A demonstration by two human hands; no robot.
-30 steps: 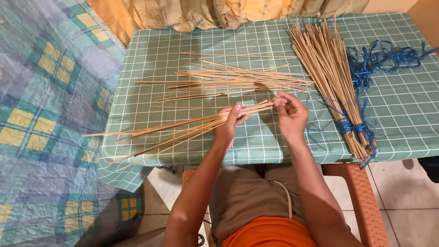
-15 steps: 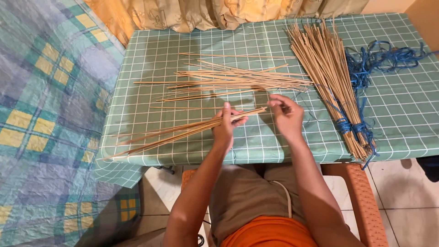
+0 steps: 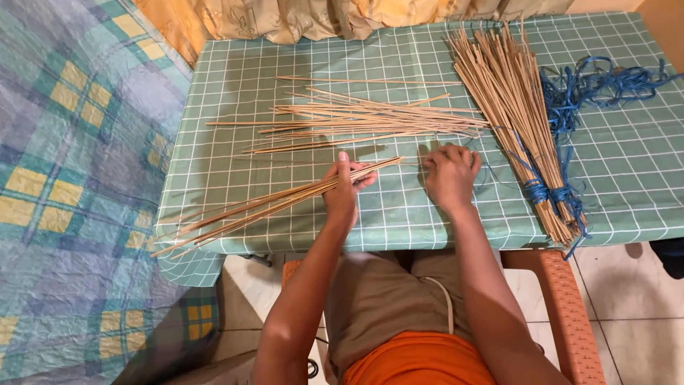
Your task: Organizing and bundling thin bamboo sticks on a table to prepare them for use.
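Head view, seated person at a surface (image 3: 299, 64) under a green cloth with a white grid. The left hand (image 3: 343, 189) has its fingers (image 3: 345, 165) closed around a small bunch of sticks (image 3: 271, 203); the bunch runs from just right of the fingers, down and to the left, past the surface's near edge, its far ends fanned out slightly. The right hand (image 3: 450, 175) lies palm down on the cloth, fingers bent and loosely spread, holding nothing; the fingertips rest just short of the loose sticks (image 3: 356, 117), which lie scattered crosswise beyond both hands. To the right of the right hand lies a thick bundle (image 3: 516, 114), bound near its lower end with blue cord (image 3: 548, 192), its free ends fanning away from the person. More blue cord lies in a loose tangle (image 3: 605, 85) to the right of the bundle. A patterned curtain (image 3: 320, 18) hangs behind the surface. Left of the left hand, a bed (image 3: 71, 178) with a blue, green and yellow checked cover. An orange chair arm (image 3: 563, 306) shows below the right hand.
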